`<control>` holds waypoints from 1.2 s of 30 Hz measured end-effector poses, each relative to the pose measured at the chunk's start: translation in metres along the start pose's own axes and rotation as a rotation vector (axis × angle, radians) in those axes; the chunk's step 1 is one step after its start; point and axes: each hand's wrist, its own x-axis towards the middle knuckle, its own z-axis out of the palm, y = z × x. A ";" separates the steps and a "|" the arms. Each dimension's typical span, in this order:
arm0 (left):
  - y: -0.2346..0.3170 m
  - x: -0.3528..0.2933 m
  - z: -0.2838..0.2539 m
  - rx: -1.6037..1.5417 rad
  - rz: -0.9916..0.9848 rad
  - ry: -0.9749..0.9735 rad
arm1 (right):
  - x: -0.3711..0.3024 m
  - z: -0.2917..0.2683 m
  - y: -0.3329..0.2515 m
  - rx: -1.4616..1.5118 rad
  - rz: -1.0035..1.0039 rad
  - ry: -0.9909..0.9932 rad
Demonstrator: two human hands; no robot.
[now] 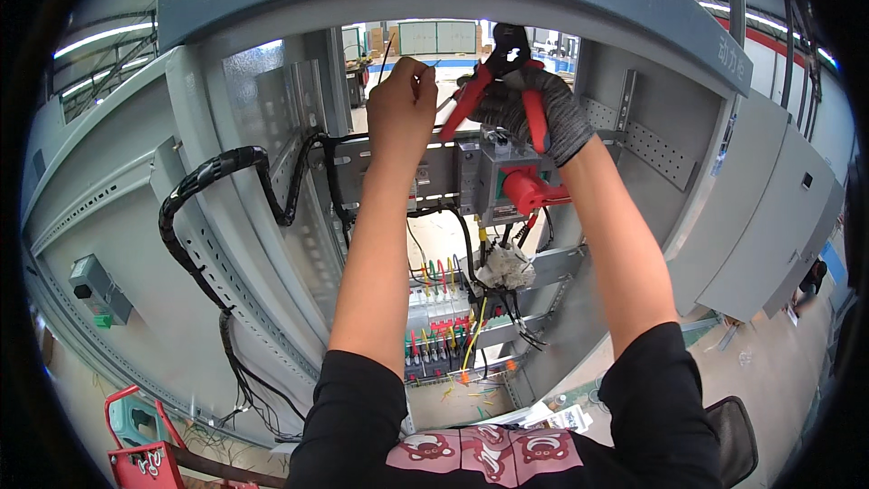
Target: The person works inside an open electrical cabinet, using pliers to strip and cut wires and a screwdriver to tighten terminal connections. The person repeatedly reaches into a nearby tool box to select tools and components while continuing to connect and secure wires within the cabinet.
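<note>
Raised inside the open cabinet, my bare left hand (pixel 403 107) is closed in a pinch on a thin black wire (pixel 386 56), whose end sticks up above the fingers. To its right, my right hand (pixel 543 110), in a grey knitted glove, holds crimping pliers (pixel 510 56) with a black head and red handles. The handles stand spread apart and the head points up. Just below the right hand sits a grey switch unit (pixel 493 181) with a red rotary handle (pixel 532 190). The pliers and the left hand are apart.
A black-wrapped cable bundle (pixel 208 172) loops along the cabinet's left side. Lower down are breakers (pixel 439 312) with coloured wires and a white wrapped bundle (pixel 504 269). The open door (pixel 109 217) carries a small grey box (pixel 101 290). A red metal cart (pixel 145 462) stands lower left.
</note>
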 end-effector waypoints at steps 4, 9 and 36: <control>-0.005 0.001 -0.003 -0.020 -0.005 0.017 | 0.010 0.008 -0.003 -0.335 0.169 -0.023; -0.004 0.001 -0.006 -0.033 -0.021 0.022 | 0.008 0.049 -0.018 -0.729 0.263 -0.082; -0.009 0.002 -0.005 -0.106 -0.047 0.107 | 0.016 0.079 -0.028 -1.668 0.270 -0.070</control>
